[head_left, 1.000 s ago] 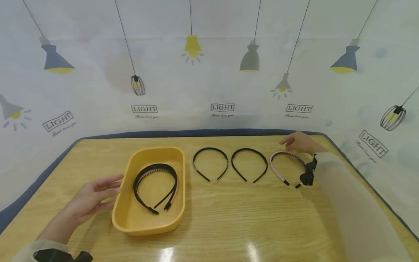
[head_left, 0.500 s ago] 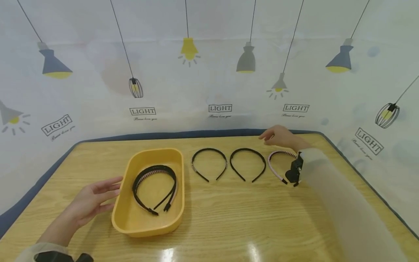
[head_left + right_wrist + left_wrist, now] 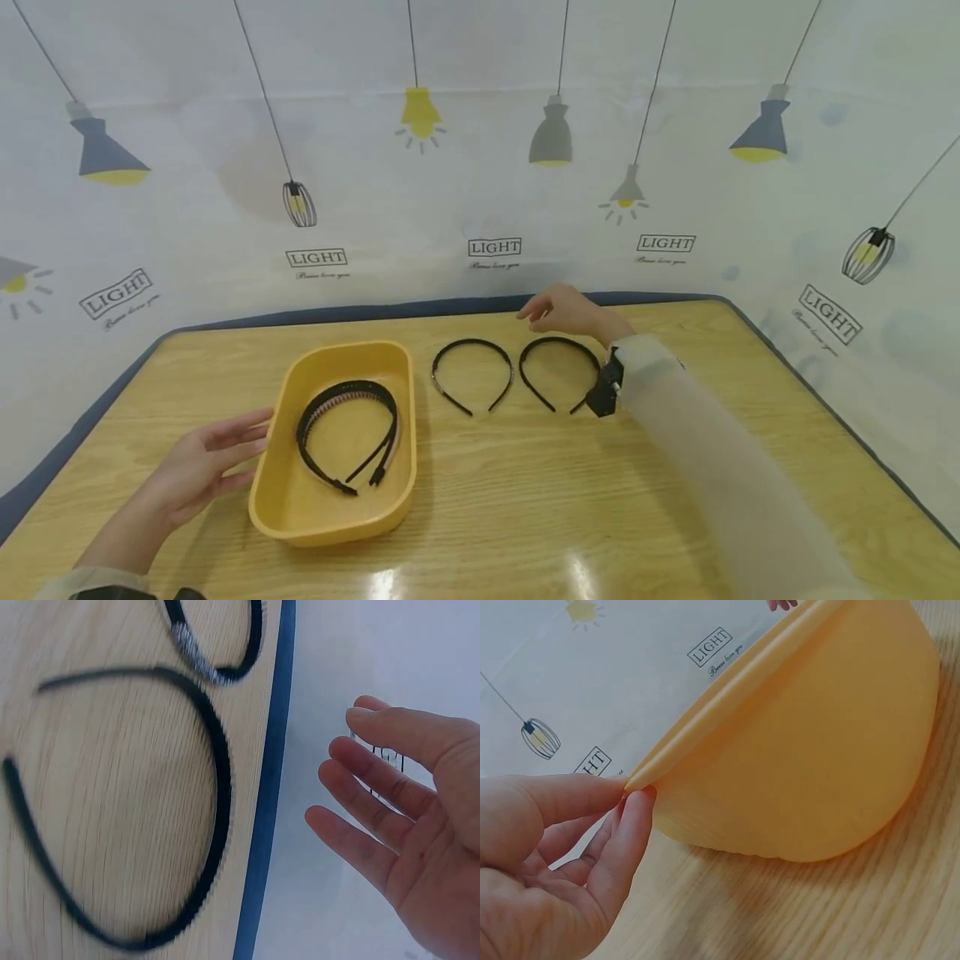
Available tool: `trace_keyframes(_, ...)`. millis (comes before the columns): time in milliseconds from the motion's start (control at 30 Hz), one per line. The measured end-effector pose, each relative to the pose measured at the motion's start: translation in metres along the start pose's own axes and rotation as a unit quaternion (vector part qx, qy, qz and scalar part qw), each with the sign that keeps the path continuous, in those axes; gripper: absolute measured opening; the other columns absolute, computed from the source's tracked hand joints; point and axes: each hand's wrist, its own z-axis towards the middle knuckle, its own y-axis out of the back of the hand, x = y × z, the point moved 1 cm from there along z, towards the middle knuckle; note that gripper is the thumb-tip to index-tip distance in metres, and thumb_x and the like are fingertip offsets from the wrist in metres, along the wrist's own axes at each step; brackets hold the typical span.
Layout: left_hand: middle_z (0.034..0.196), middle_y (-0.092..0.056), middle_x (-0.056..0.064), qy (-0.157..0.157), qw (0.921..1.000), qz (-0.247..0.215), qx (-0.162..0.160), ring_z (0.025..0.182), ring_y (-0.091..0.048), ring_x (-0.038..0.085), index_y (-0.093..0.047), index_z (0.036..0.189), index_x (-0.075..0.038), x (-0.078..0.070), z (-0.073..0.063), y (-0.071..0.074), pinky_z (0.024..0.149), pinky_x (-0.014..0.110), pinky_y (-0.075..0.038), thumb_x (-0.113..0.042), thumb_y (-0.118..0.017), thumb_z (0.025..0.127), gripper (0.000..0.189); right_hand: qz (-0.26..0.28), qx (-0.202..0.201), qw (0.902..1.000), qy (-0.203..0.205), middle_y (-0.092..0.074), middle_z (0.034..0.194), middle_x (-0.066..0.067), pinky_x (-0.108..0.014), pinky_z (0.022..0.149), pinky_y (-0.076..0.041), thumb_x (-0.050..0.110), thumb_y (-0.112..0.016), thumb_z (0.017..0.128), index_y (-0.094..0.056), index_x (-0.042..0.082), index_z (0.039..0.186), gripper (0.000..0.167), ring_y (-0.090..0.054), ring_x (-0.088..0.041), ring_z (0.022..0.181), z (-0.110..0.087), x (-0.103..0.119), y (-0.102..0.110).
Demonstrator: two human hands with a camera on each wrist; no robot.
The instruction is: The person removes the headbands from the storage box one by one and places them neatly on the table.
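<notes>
Left of centre on the table (image 3: 517, 517), yellow tray (image 3: 326, 518), take it as clock centre. Inside: at least two headbands, black one (image 3: 360, 386) over a pink toothed one (image 3: 328, 403), overlapping, exact count unclear. At tray's nine o'clock, left hand (image 3: 201, 462) pinches the rim between thumb and fingertip, no change. Toward two o'clock, outside the tray: glitter headband (image 3: 472, 341), then plain headband (image 3: 223, 776), both flat, legs toward six, well apart from the tray, not touching each other. Just past the plain headband's twelve o'clock: right hand (image 3: 566, 310), fingers parted and slightly bent, holding nothing, off the band per right wrist view.

Just changed: right hand slid toward nine o'clock, from beyond the pink loose headband at the row's far right to beyond the plain one. Sleeve (image 3: 720, 458) now covers that far-right spot, so can't verify that band. Meaning: repositioning only, I judge; tray contents look the same, both visible loose bands unmoved, nothing lifted. Outermost: white backdrop (image 3: 420, 200) with printed lamps, at twelve.
</notes>
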Motion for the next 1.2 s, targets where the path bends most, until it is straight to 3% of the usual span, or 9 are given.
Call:
trace_keyframes(333,0.106,-0.062,-0.009,-0.005,0.9997,-0.018,0.013,0.096,-0.060,0.009,-0.063,0.110,-0.033,0.001,0.000,0.000,0.072,0.030,-0.054,-0.008,-0.054,0.093,0.032,0.029,0.026,0.9984,0.040,-0.061,0.111,-0.014,-0.034,0.081,-0.050,0.005,-0.060,0.088,-0.065,0.003,0.113,0.025,-0.056,-0.025,0.100,0.028,0.040,-0.031)
trace_keyframes(633,0.105,-0.062,-0.010,-0.009,0.9997,-0.019,0.014,0.095,-0.060,0.008,-0.063,0.110,-0.034,0.001,0.000,-0.001,0.071,0.030,-0.054,-0.008,-0.055,0.093,0.032,0.014,0.044,0.9955,0.082,-0.063,0.108,-0.008,-0.028,0.078,-0.050,0.006,-0.059,0.089,-0.065,0.006,0.113,0.025,-0.057,-0.020,0.098,0.048,0.074,-0.051)
trace_keyframes(1200,0.104,-0.062,-0.010,-0.006,0.9999,-0.010,0.004,0.093,-0.060,0.008,-0.063,0.107,-0.036,0.002,0.001,-0.001,0.071,0.030,-0.054,-0.008,-0.055,0.093,0.032,-0.009,0.073,0.9901,0.119,-0.063,0.108,-0.010,-0.022,0.074,-0.049,0.007,-0.059,0.090,-0.064,0.004,0.115,0.026,-0.058,-0.018,0.095,0.066,0.125,-0.074)
